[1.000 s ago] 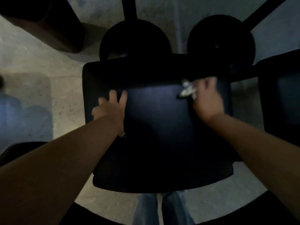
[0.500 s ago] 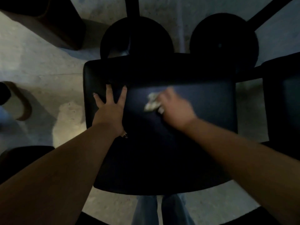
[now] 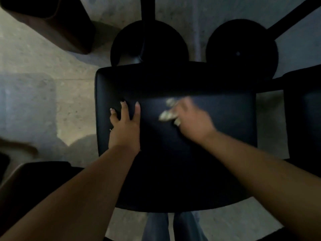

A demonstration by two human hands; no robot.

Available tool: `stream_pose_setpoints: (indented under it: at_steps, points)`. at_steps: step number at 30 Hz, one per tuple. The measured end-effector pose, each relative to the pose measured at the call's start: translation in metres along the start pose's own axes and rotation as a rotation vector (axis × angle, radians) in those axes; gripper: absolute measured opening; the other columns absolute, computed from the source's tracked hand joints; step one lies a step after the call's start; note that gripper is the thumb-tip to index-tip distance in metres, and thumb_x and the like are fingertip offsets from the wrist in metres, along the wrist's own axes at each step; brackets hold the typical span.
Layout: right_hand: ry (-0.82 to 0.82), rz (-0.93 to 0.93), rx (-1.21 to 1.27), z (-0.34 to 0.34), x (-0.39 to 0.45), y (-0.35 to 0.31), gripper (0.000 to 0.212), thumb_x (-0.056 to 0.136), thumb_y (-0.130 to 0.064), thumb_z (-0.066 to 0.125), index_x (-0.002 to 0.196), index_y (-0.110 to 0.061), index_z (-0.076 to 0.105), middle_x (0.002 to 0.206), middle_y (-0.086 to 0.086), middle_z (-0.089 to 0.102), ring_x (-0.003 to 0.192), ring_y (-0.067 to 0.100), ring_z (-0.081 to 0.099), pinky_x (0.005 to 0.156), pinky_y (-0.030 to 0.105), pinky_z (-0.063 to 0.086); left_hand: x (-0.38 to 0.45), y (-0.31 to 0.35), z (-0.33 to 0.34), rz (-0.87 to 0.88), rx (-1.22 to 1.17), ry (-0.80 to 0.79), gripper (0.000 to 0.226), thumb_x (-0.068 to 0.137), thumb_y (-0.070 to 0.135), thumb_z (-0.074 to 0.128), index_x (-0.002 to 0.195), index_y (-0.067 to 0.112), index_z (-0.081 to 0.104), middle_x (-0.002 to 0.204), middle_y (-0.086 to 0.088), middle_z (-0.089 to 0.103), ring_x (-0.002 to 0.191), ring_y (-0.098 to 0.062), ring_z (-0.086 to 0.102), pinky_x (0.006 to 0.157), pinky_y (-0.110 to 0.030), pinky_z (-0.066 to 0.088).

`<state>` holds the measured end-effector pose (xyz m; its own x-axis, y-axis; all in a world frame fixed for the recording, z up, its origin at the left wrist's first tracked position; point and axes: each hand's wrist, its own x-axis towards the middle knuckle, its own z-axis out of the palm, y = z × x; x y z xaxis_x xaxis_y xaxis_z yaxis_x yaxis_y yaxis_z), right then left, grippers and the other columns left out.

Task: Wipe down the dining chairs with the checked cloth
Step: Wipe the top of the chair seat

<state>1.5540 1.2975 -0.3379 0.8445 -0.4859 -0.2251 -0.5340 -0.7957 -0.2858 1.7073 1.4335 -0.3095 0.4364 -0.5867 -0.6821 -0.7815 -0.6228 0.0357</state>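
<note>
A dark padded dining chair (image 3: 225, 119) fills the middle of the head view, seen from above. My left hand (image 3: 124, 126) lies flat on the left part of the seat with its fingers spread. My right hand (image 3: 192, 122) grips the bunched checked cloth (image 3: 167, 113) and presses it on the middle of the seat; the hand is blurred by motion. Only pale scraps of the cloth show past the fingers.
Two round black table bases (image 3: 149, 44) (image 3: 242, 49) stand on the stone floor beyond the chair. Another dark chair (image 3: 305, 110) is at the right edge, one more (image 3: 34, 180) at lower left. A brown block (image 3: 52, 23) sits at top left.
My right hand has swept the cloth from the seat's far right edge leftward to the middle. My left hand has stayed pressed on the left of the seat.
</note>
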Motion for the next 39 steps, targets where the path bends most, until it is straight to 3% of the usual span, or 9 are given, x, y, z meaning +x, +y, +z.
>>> stream_pose_setpoints:
  at_steps: [5,10,13,20,23,26,30,36,39]
  points:
    - [0.385,0.991,0.194,-0.021,0.063,0.029,0.043,0.087,-0.014,0.049,0.129,-0.005,0.04,0.14,0.016,0.035,0.102,0.034,0.06,0.073,0.032,0.045,0.002,0.002,0.004,-0.017,0.027,0.007,0.128,0.075,0.02,0.082,0.152,0.027,-0.019,0.157,-0.011,-0.021,0.145,-0.047,-0.004,0.099,-0.045,0.046]
    - [0.059,0.166,0.13,0.033,0.017,-0.083,0.032,0.087,-0.017,0.057,0.118,-0.009,0.053,0.116,0.014,0.049,0.083,0.03,0.061,0.056,0.035,0.047,0.006,-0.003,0.01,-0.011,0.043,0.036,0.113,0.085,0.018,0.073,0.152,0.027,-0.018,0.157,-0.012,-0.022,0.144,-0.049,-0.004,0.102,-0.049,0.044]
    - [-0.009,-0.286,0.064,0.027,-0.018,-0.04,0.03,0.078,-0.022,0.055,0.106,-0.01,0.056,0.1,0.017,0.058,0.07,0.032,0.063,0.045,0.033,0.049,0.006,-0.004,0.01,0.001,0.07,0.043,0.12,0.081,0.022,0.077,0.151,0.027,-0.021,0.156,-0.014,-0.021,0.143,-0.05,-0.002,0.101,-0.048,0.045]
    - [0.401,1.078,0.062,-0.005,-0.007,0.051,0.031,0.087,-0.015,0.052,0.115,-0.004,0.044,0.127,0.018,0.04,0.091,0.042,0.058,0.073,0.045,0.048,0.007,0.002,0.008,-0.009,0.062,0.039,0.121,0.08,0.019,0.079,0.152,0.025,-0.019,0.156,-0.016,-0.022,0.143,-0.051,-0.003,0.098,-0.049,0.046]
    - [0.34,0.791,0.132,0.037,-0.016,-0.028,0.036,0.078,-0.016,0.065,0.11,-0.007,0.05,0.113,0.017,0.05,0.077,0.035,0.062,0.061,0.037,0.051,0.007,0.0,0.007,-0.007,0.064,0.014,0.127,0.075,0.022,0.082,0.151,0.025,-0.02,0.156,-0.016,-0.022,0.143,-0.051,-0.003,0.101,-0.051,0.044]
    - [0.118,0.023,0.105,0.064,-0.073,-0.078,0.031,0.074,-0.023,0.057,0.101,-0.012,0.049,0.097,0.014,0.058,0.063,0.028,0.062,0.044,0.028,0.048,0.006,-0.001,0.007,-0.006,0.096,0.018,0.13,0.073,0.025,0.084,0.151,0.025,-0.021,0.156,-0.017,-0.022,0.143,-0.051,-0.002,0.102,-0.05,0.043]
    - [-0.139,-0.558,-0.051,0.044,-0.082,-0.009,0.025,0.081,-0.024,0.043,0.095,-0.014,0.061,0.097,0.012,0.061,0.064,0.027,0.061,0.045,0.028,0.049,0.007,-0.001,0.007,-0.011,0.098,0.031,0.129,0.074,0.023,0.083,0.151,0.026,-0.02,0.157,-0.015,-0.021,0.143,-0.05,-0.001,0.101,-0.049,0.045]
    - [0.298,0.783,0.009,-0.005,-0.04,0.067,0.033,0.085,-0.011,0.056,0.116,-0.005,0.046,0.126,0.02,0.041,0.085,0.041,0.059,0.064,0.041,0.044,0.006,0.001,0.007,-0.02,0.1,0.028,0.129,0.073,0.023,0.084,0.152,0.026,-0.018,0.157,-0.015,-0.019,0.143,-0.049,-0.001,0.101,-0.05,0.044]
    - [0.349,0.978,0.08,0.016,-0.032,0.023,0.034,0.088,-0.009,0.05,0.122,-0.005,0.046,0.123,0.017,0.043,0.088,0.038,0.059,0.067,0.042,0.047,0.008,0.001,0.006,-0.033,0.104,0.021,0.13,0.072,0.023,0.085,0.152,0.026,-0.018,0.157,-0.015,-0.019,0.144,-0.05,-0.001,0.101,-0.05,0.044]
